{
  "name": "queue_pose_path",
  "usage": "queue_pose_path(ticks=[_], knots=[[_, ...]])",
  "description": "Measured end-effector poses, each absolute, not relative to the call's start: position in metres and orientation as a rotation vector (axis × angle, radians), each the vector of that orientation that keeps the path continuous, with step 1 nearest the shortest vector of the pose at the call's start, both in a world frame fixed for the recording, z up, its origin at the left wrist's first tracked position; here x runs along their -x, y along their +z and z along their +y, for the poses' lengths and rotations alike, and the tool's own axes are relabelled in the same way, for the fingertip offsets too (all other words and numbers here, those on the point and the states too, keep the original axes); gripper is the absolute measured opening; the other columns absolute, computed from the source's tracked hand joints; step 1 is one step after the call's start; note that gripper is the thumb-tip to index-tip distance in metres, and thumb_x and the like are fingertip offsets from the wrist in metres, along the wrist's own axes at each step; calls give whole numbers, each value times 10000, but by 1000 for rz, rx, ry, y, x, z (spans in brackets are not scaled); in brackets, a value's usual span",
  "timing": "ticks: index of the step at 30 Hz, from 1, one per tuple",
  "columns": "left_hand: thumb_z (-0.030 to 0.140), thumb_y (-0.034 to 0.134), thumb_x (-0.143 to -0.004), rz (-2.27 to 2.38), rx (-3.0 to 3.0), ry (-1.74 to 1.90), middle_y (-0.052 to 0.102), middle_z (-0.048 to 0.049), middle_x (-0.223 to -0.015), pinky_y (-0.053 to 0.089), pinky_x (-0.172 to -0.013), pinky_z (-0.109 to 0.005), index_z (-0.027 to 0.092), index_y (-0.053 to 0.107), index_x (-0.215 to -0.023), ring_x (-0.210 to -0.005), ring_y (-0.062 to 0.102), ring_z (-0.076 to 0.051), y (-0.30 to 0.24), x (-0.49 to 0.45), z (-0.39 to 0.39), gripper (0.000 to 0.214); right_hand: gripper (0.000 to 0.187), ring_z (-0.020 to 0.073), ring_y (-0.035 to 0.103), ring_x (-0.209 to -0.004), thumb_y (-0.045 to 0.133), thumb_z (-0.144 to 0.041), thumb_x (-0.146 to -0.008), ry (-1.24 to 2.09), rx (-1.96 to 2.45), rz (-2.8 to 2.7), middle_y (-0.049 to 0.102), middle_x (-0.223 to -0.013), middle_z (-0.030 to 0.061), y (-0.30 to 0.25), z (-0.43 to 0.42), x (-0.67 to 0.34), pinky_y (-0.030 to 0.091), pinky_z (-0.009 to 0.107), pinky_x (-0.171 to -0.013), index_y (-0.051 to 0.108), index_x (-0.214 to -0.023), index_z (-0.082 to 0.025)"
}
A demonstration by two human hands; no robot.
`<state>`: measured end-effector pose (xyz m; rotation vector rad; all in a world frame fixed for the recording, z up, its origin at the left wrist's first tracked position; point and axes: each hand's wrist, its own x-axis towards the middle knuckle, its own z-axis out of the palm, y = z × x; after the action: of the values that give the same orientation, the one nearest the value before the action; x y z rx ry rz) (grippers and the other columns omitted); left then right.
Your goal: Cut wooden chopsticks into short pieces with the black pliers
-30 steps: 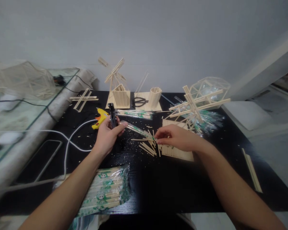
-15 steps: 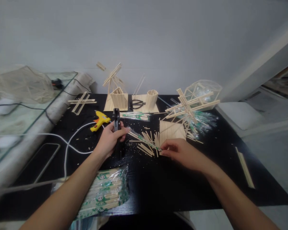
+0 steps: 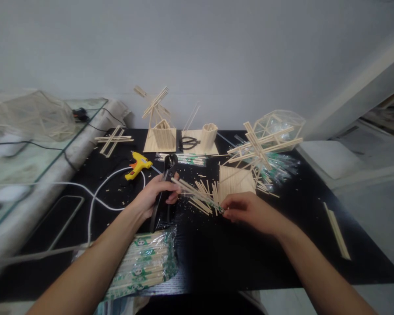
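Observation:
My left hand [image 3: 159, 192] is closed around a black pliers-like cutter [image 3: 170, 164], tilted with its head up and its handles pointing down toward me. Its thumb and fingertips are at the left end of a pair of wooden chopsticks [image 3: 192, 188]. The chopsticks' bare ends stick out of a thin clear wrapper printed in green. At the other end, my right hand [image 3: 241, 206] pinches the wrapped chopsticks between thumb and fingers. Beneath them lie several loose cut stick pieces [image 3: 200, 203], beside a flat panel of sticks [image 3: 231, 181].
A yellow glue gun [image 3: 138, 165] with a white cord lies left. Packaged chopsticks [image 3: 141, 262] lie at the near edge. Stick-built models [image 3: 164, 135] stand at the back, with a black-handled tool [image 3: 189, 142] between them. A larger crossed-stick structure [image 3: 258, 146] is right.
The chopsticks' left ends now show bare outside the wrapper. The cutter in my left hand has tilted and moved slightly right and down. My right hand keeps its pinch.

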<state>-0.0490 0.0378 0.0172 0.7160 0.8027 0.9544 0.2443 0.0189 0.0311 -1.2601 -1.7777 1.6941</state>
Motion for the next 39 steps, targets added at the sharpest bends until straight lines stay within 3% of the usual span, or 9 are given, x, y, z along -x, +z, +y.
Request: queue_pose_path(ticks=[10,17,23,30,34,39], knots=[[153,793,-669,1091,-1077,1033,614,24,-672,374,-484,-211,182,577,-799,-511,490,-73,6,40,35,254,333,110,585,-606,848,-440,-724,1649,1220,-1355,663,-732,-14,23,11,-222,501,267,-615,694,-871,-183],[191,815,-641,1163,-880,1449,640,-16,-982,393,-472,-210,176,554,-781,-603,514,-73,16,42,38,297,301,118,590,-613,799,-435,-766,1575,1278,-1463,661,-752,-1,13,9,-217,525,273,-602,716,-899,-179],[244,828,-732,1025,-988,1524,670,-23,-941,419,-520,-212,185,563,-855,-623,520,-80,18,39,33,298,252,133,605,-644,753,-401,-800,1512,1286,-1539,673,-789,18,8,5,-205,540,284,-610,710,-899,-173],[282,854,-722,1143,-1033,1397,713,-23,-862,419,-539,-206,184,566,-854,-617,552,-87,17,34,28,332,214,137,606,-631,725,-379,-839,1500,1287,-1633,683,-785,24,8,3,-193,528,287,-620,722,-915,-179],[252,856,-713,1149,-1001,1411,604,54,-666,380,-511,-203,199,517,-797,-526,491,-66,18,29,24,353,219,137,600,-622,734,-390,-833,1542,1278,-1623,660,-756,16,9,1,-188,508,280,-606,714,-898,-182],[222,865,-688,1111,-891,1494,588,64,-639,400,-521,-209,207,477,-811,-525,515,-75,17,31,28,408,219,126,588,-614,746,-387,-815,1624,1284,-1617,652,-759,10,12,-3,-193,495,272,-603,702,-879,-182]])
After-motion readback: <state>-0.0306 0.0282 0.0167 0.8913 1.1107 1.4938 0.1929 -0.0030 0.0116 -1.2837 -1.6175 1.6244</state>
